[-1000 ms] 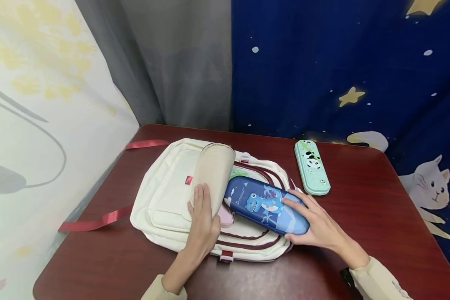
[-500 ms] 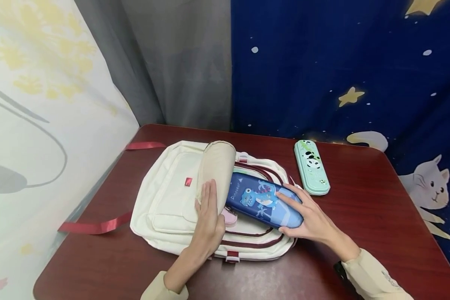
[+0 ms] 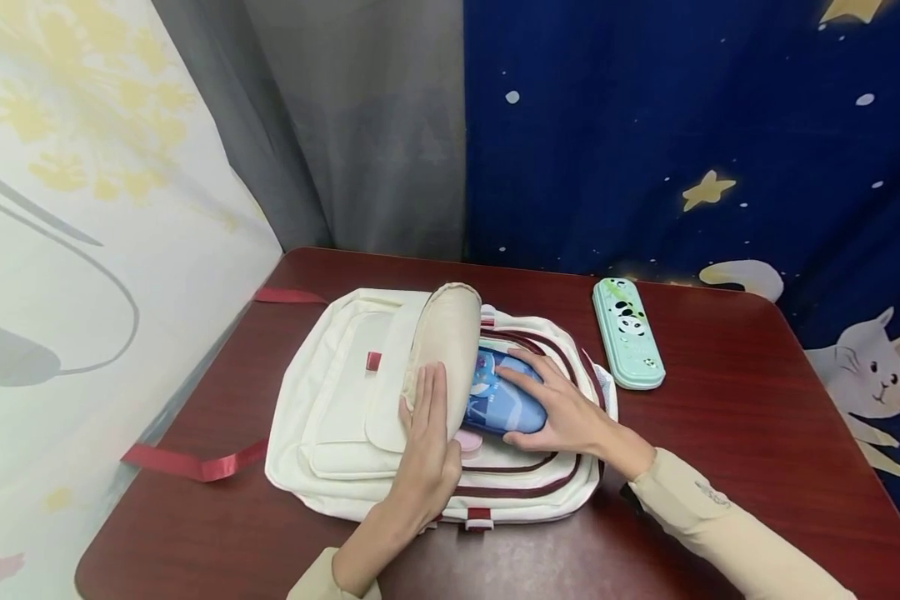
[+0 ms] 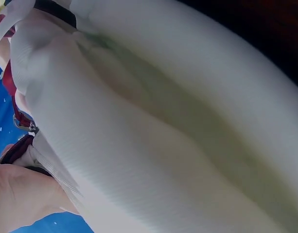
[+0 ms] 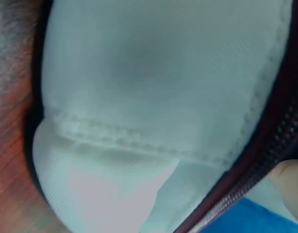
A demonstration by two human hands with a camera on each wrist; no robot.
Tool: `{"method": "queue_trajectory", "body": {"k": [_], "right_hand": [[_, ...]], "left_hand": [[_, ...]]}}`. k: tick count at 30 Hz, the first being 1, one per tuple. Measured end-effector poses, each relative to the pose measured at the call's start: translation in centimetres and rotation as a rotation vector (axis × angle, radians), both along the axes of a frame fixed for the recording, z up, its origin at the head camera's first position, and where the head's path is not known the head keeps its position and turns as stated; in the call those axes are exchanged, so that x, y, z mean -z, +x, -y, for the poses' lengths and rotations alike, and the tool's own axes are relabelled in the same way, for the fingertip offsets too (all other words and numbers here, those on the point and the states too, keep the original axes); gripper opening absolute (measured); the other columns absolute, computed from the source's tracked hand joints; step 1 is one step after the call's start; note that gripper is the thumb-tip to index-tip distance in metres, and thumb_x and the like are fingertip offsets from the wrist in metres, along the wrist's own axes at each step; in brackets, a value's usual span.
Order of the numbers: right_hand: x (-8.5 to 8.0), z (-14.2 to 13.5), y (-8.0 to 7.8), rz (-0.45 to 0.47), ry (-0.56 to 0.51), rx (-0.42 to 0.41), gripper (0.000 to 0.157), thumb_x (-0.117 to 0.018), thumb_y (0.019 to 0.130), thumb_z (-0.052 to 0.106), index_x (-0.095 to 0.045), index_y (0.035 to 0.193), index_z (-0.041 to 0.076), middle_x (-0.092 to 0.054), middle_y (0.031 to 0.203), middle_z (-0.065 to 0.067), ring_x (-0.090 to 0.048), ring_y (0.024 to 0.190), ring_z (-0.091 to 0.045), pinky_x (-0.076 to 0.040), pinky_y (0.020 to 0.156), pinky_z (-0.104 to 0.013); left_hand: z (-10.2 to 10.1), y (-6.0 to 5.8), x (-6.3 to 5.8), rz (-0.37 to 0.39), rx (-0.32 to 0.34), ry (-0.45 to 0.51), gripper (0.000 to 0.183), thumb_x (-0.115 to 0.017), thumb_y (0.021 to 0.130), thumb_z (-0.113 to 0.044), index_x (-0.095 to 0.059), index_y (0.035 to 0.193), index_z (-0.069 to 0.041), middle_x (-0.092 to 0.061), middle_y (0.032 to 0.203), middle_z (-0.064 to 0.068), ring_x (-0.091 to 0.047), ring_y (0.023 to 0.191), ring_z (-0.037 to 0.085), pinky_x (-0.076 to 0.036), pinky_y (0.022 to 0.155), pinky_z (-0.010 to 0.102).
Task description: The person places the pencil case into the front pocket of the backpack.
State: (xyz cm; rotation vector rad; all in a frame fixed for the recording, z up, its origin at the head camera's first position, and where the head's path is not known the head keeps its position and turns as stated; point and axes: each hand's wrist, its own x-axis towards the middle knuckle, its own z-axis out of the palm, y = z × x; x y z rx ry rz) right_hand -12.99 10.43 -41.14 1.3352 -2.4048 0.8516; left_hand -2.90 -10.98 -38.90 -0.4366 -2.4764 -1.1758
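Observation:
A cream backpack (image 3: 337, 400) with dark red zippers lies on the table. My left hand (image 3: 426, 462), its fingers straight, presses against the folded-back beige flap (image 3: 450, 333) of the pocket. My right hand (image 3: 555, 404) grips the right end of a blue dinosaur pencil case (image 3: 506, 404), thumb on the near side and fingers over the top. The case's left end is hidden under the flap. Beside it, part of a small pink thing (image 3: 468, 440) shows. In the right wrist view, cream cloth and a dark red zipper (image 5: 236, 189) fill most of the picture.
A mint-green panda pencil case (image 3: 630, 333) lies on the dark red table (image 3: 735, 400) to the right of the backpack. Red straps (image 3: 202, 467) trail off the backpack's left side. Curtains (image 3: 360, 125) hang behind the table.
My right hand has moved left with the dinosaur pencil case, and more of the case is now hidden under the flap. My left hand and the flap have shifted slightly right.

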Motion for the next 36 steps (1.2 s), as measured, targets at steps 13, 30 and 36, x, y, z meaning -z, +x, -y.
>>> {"method": "queue_trajectory", "body": {"k": [13,30,36], "right_hand": [[1.9,3.4,0.4,0.101,-0.150,-0.090,0.073,-0.083,0.060,0.040,-0.031,0.097,0.005,-0.034,0.133,-0.018,-0.041,0.117,-0.026,-0.034,0.095,-0.034],[1.4,1.2,0.9,0.229,-0.061,0.006,0.117,-0.079,0.065,0.050,-0.010,0.147,0.004,-0.026,0.145,-0.016,-0.030,0.130,-0.028,-0.027,0.103,-0.037],[2.1,-0.4,1.5,0.245,0.101,0.115,0.116,-0.073,0.068,0.057,-0.009,0.148,0.002,-0.028,0.146,-0.014,-0.025,0.134,-0.025,-0.026,0.105,-0.042]], "left_hand": [[0.7,0.9,0.9,-0.068,0.048,0.028,0.087,-0.045,0.067,0.013,-0.013,0.147,0.004,-0.016,0.151,0.022,-0.010,0.138,0.037,-0.002,0.097,0.068],[2.0,0.1,1.3,-0.101,0.136,0.057,0.087,-0.046,0.067,0.012,-0.013,0.147,0.003,-0.014,0.152,0.021,-0.011,0.138,0.036,0.001,0.100,0.065],[2.5,-0.3,1.2,-0.110,0.140,0.063,0.086,-0.046,0.067,0.009,-0.015,0.147,0.002,-0.015,0.151,0.021,-0.013,0.139,0.034,0.002,0.100,0.065]]}}
